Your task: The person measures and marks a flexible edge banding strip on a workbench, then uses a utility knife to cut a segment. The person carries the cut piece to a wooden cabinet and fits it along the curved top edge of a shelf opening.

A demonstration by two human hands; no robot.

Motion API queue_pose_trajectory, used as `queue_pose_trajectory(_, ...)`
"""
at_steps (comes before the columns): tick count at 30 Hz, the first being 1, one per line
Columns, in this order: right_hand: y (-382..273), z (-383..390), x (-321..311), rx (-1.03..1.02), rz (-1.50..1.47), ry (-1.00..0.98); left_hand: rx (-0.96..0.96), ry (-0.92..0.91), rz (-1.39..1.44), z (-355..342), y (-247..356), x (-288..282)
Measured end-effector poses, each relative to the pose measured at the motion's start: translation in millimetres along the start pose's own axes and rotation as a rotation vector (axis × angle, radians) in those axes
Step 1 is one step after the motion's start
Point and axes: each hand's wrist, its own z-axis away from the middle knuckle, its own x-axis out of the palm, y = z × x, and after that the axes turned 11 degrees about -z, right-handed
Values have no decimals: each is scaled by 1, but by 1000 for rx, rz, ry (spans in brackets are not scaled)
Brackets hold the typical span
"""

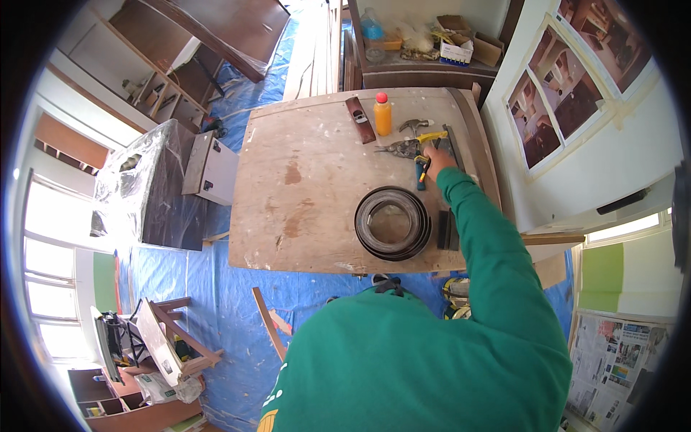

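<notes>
My right hand (pixel 437 162) reaches over a group of hand tools at the far right of the wooden worktable (pixel 270 180). Its fingers look closed around a slim yellow-and-black tool (pixel 425 171), whose kind I cannot make out. Beside the fingers lie a claw hammer head (pixel 414 124), a yellow-handled tool (pixel 433 135), grey metal pliers or snips (pixel 400 148) and a blue handle (pixel 420 177). Nearer to me sits a coil of dark edging strip (pixel 362 225). A hand plane (pixel 360 121) and an orange bottle with a red cap (pixel 383 115) stand farther back. My left hand is out of view.
Dark flat strips (pixel 448 229) lie by the table's right edge. A plastic-wrapped cabinet (pixel 144 183) stands to the left, on blue sheeting (pixel 169 277). Behind the table, a shelf (pixel 403 75) holds boxes and a bottle. Loose wooden pieces (pixel 169 338) are at lower left.
</notes>
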Motion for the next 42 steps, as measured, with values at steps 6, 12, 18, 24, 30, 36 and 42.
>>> queue_pose_trajectory(6,34,0,-32,-17,-151,39,3,-6,-1,-3,7,-4)
queue_pose_trajectory(12,45,14,-63,44,-422,-318,4,-3,1,-7,12,-5)
queue_pose_trajectory(18,81,32,-54,77,-375,-125,33,2,0,-12,21,-9)
queue_pose_trajectory(24,91,63,-40,176,-133,-113,52,65,41,-14,11,-15)
queue_pose_trajectory(30,80,82,-49,17,-165,148,83,182,87,-9,21,-42)
queue_pose_trajectory(36,36,100,-46,4,-342,165,19,77,127,9,37,-81)
queue_pose_trajectory(42,-43,127,-52,-121,-619,197,85,560,-368,9,-28,-128)
